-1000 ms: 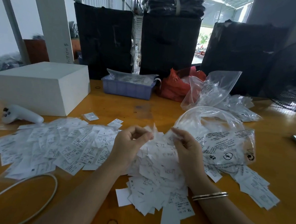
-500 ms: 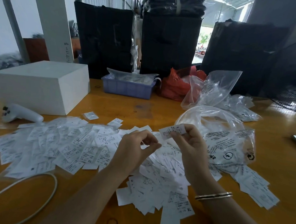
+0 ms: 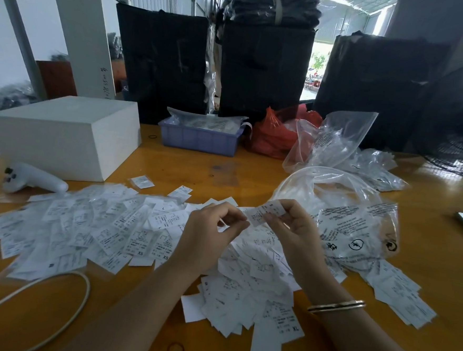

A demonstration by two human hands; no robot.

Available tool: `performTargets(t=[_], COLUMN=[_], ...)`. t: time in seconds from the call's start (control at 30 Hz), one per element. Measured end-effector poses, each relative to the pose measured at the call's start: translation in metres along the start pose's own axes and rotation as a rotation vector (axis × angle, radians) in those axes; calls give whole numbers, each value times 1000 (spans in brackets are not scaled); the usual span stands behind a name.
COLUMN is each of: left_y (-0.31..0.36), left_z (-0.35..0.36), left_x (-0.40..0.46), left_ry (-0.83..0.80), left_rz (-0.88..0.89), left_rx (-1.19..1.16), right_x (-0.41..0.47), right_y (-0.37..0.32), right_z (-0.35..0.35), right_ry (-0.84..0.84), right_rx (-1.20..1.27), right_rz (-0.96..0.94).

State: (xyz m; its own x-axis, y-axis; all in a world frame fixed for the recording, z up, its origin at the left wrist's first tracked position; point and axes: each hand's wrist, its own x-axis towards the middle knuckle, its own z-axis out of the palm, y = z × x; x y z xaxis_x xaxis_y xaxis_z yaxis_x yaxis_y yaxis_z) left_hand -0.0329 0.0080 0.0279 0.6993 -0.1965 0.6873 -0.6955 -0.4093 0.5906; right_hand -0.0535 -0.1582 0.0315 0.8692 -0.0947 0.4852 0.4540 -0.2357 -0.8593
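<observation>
Pinching an S-marked label (image 3: 266, 213), right hand (image 3: 298, 236) fingers; left hand (image 3: 211, 235) fingers curled, grip unclear

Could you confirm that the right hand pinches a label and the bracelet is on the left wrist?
Not quite: the head view shows the bracelet on the right wrist. The right hand does pinch a label.

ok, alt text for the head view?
A person's right hand pinches a printed label above a heap of labels on a wooden table; the left hand, fingers curled, is at the label's other end. Behind lie a white box, blue tray and plastic bags.
</observation>
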Motion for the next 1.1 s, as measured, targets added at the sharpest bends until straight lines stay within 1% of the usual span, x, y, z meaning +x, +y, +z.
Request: performTargets(t=[0.1,0.23,0.3,0.43,0.63,0.77,1.0,1.1], left_y=[0,0,1,1,0,0,-1,-1], left_z=[0,-2,-2,-2,-4,-4,-3,-3], left_x=[-1,0,0,0,0,1,1,2], left_ry=[4,0,2,-2,-2,-12,-29,-52], left_rz=[-9,-38,-54,-57,-62,-56,-45,-38], left_rx=[-15,-49,-57,-42,-48,-48,-11,-4], right_x=[0,3,6,7,3,2,1,2], right_y=[1,-3,-6,-9,-10,-13,-9,-10], right_z=[1,-6,-12,-15,-17,-17,-16,-15], right_ry=[17,86,102,85,-22,-36,-68,-111], right_rx=[79,361,365,233,-102,-319,-436,-494], right_rz=[19,46,23,-6,-93,-199,-290,-365])
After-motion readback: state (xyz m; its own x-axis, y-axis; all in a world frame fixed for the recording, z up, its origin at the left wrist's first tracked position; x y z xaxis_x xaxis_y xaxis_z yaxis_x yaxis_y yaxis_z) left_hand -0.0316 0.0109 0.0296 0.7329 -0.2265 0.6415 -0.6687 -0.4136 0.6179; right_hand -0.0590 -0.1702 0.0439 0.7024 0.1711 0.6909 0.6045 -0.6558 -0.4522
